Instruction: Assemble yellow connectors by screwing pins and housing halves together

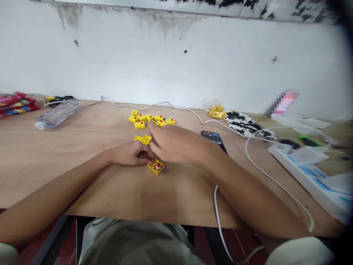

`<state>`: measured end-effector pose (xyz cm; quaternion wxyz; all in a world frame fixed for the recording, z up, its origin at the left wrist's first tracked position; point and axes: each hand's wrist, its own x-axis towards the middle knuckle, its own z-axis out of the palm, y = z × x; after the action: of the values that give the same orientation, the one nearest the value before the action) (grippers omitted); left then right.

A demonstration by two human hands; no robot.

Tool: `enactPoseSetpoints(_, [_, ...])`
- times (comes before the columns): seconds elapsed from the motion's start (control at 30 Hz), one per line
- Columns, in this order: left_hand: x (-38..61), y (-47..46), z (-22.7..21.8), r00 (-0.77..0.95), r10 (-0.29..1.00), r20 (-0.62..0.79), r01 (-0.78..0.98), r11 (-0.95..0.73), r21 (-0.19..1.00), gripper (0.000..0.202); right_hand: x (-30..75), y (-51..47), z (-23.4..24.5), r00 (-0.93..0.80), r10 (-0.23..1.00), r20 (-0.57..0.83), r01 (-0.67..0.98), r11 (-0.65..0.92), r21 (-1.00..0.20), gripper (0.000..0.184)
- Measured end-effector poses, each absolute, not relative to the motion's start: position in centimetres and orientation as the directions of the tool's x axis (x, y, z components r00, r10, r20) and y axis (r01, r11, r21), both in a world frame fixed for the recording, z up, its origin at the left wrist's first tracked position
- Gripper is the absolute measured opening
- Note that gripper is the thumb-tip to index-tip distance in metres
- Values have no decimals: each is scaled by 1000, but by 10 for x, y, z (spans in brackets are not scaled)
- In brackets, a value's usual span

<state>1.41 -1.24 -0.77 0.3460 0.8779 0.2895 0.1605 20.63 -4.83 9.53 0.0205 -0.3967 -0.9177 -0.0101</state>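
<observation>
A loose group of small yellow plastic blocks with red dots (149, 119) lies on the wooden table (68, 162), just beyond my hands. My right hand (176, 143) reaches across my left, its fingertips at a yellow block with a forked end (146, 140). My left hand (131, 154) rests curled on the table. Just below its fingers sits a yellow block with a red button (156, 166). The hands hide whatever lies between them, so I cannot tell if either one grips a block.
A clear plastic bottle (57, 114) lies at the back left beside red packets (16, 105). A black phone (213, 140) sits right of my hands. Farther right are a bag of yellow parts (217, 112), black-and-white parts (248, 125), a white power strip (298, 165) and white cables.
</observation>
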Motion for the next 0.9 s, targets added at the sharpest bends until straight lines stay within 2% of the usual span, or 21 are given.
enactPoseSetpoints(0.1, [14,-12,-6,803,596,13,391,-543,743,15,210,-45,99,-699,714,-21,715,699,-37,23])
enactPoseSetpoints(0.2, [13,-11,-7,796,605,8,402,-539,740,18,212,-41,103,-747,665,12,664,747,-39,15])
enactPoseSetpoints(0.3, [13,-11,-7,797,604,-7,411,-533,740,18,213,-37,105,-767,641,23,641,767,-19,17])
enactPoseSetpoints(0.53, [16,-12,-1,785,619,-30,441,-523,730,19,210,-38,102,-718,696,29,693,709,129,27])
enactPoseSetpoints(0.67, [15,-12,-1,779,625,-44,454,-515,727,19,202,-45,97,-655,749,101,753,636,170,29])
enactPoseSetpoints(0.8, [15,-12,-2,779,626,-36,444,-511,736,18,196,-48,89,-604,778,171,796,581,167,28])
enactPoseSetpoints(0.9, [15,-11,-5,779,627,-13,423,-510,749,18,195,-47,87,-645,751,144,764,635,110,26])
